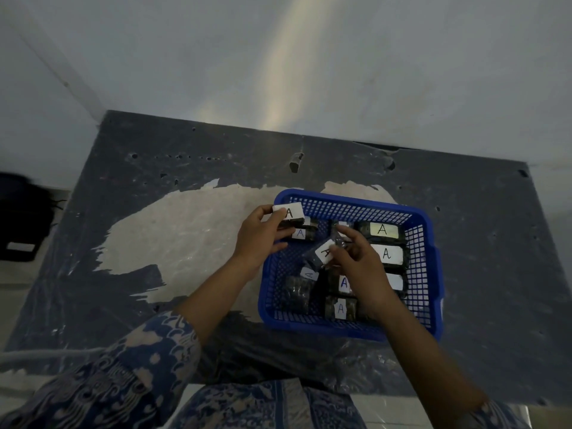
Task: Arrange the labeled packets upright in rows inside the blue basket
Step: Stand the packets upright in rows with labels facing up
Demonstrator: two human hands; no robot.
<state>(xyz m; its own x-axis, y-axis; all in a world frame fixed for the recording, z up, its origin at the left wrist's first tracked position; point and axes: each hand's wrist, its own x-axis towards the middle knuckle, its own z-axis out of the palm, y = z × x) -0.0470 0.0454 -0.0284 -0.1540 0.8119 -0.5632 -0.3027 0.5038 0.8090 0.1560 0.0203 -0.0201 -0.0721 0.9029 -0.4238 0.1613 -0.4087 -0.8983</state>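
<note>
— Patterned sleeves (130, 366) nearest; what does each hand have?

— Left hand (260, 236) pinches a packet (289, 212) at the blue basket (433, 274)'s far-left corner. Right hand (359, 261) seems to pinch a tilted packet (323, 253) mid-basket; it's dim.

— Advice?

— Stand each label-up against the right-hand row (385, 253), snugly.

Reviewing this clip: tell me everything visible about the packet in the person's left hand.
The packet in the left hand is a small dark bundle, seemingly clear plastic over dark contents, with a white paper label bearing a handwritten black "A". The left hand pinches it, fingers on the label's left end and thumb underneath. It is held above the far-left corner of the blue basket, label facing up toward the camera, not yet set down. Its lower part is hidden by the hand.
</note>
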